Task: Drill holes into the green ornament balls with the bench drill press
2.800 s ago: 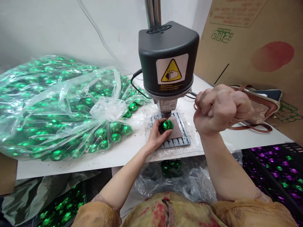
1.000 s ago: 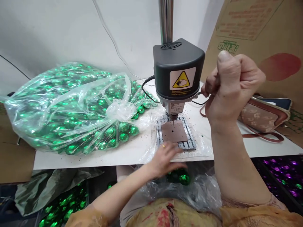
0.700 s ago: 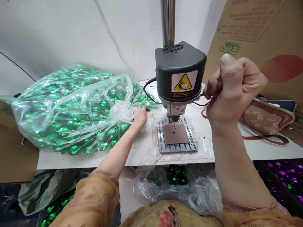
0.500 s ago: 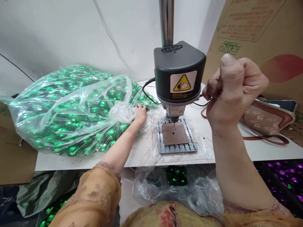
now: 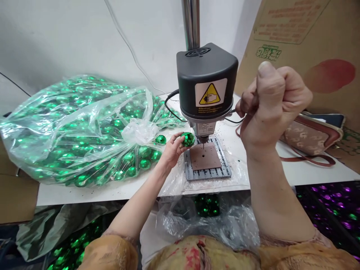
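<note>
My left hand (image 5: 172,150) pinches a shiny green faceted ball (image 5: 188,139) just left of the drill bit (image 5: 203,145). The bit belongs to a small black drill press (image 5: 207,80). Below it, a brown pad (image 5: 206,156) with a dark hole lies on the grey slotted base (image 5: 209,174). On the right, my right hand (image 5: 271,105) is raised beside the machine, closed on its handle, of which only a short dark rod shows. Another green ball (image 5: 161,139) rests by the knot of a clear plastic bag (image 5: 140,132) full of such balls.
Dark crumbs and clear plastic film (image 5: 239,170) lie around the base on the white table (image 5: 112,193). A patterned purse (image 5: 305,135) with a brown strap sits at right, before a large cardboard box (image 5: 292,45). Green and purple balls (image 5: 334,204) show below the table edge.
My left hand has come away from the bag's knot, moving right and towards me, and now has a green ball in its fingers. My right hand keeps its closed grip beside the drill press.
</note>
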`<state>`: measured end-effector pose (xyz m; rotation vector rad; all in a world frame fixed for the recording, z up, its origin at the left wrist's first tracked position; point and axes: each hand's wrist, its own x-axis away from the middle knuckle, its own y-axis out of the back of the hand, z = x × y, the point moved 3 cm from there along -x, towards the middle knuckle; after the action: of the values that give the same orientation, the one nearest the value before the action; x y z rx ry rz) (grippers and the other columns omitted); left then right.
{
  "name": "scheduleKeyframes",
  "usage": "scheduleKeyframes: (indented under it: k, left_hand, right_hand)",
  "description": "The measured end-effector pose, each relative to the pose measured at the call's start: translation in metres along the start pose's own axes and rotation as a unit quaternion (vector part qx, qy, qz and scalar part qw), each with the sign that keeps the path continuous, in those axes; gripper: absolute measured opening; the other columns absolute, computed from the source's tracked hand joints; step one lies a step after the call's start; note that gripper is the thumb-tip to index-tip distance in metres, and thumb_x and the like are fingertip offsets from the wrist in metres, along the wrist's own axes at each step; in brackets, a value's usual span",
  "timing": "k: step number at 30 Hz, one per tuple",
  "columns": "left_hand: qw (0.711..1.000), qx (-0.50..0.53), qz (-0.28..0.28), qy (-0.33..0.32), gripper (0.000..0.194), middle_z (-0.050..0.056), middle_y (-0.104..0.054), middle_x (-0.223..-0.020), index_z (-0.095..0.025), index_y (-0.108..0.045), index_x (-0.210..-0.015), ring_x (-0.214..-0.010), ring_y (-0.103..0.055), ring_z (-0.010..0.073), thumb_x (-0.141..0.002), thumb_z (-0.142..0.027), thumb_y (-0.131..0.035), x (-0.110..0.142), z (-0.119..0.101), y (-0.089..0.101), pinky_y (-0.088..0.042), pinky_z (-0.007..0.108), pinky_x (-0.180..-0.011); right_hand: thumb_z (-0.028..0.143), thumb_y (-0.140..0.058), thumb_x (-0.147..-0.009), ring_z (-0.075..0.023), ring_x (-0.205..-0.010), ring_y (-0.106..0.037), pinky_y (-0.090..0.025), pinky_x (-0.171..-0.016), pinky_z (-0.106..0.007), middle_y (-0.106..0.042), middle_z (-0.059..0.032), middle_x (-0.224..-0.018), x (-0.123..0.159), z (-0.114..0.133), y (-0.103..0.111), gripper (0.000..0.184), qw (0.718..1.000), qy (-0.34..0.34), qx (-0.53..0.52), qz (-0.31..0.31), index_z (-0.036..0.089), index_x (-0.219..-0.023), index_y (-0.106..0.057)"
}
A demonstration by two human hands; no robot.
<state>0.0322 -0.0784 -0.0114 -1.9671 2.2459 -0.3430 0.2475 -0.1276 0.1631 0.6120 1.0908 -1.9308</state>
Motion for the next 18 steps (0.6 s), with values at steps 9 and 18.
scheduleKeyframes:
  k: [9, 18]
  left_hand:
    - [0.995, -0.079, 0.031, -0.058, 0.061, 0.005, -0.077, -0.103, -0.021, -0.064, -0.108, -0.093, -0.072, 0.0189, -0.065, -0.052, -0.095, 0.014, 0.037, -0.015, -0.057, 0.034, -0.085]
    - [0.977, -0.124, 0.095, -0.145, 0.061, 0.009, -0.074, -0.119, -0.021, -0.065, -0.12, -0.11, -0.072, 0.0244, -0.073, -0.047, -0.094, 0.01, 0.051, -0.017, -0.057, 0.041, -0.099]
  right_hand:
    - [0.039, -0.071, -0.088, -0.0034, -0.039, -0.031, -0.025, -0.042, -0.026, -0.038, 0.0096, -0.047, 0.001, -0.001, 0.001, 0.048, 1.0, -0.003, -0.013, -0.002, 0.022, -0.059, -0.037]
    - [0.033, -0.06, -0.095, 0.0025, -0.043, -0.035, -0.03, -0.048, -0.017, -0.038, 0.0103, -0.05, 0.003, 0.002, 0.001, 0.045, 0.999, 0.021, 0.007, 0.024, 0.018, -0.061, -0.035]
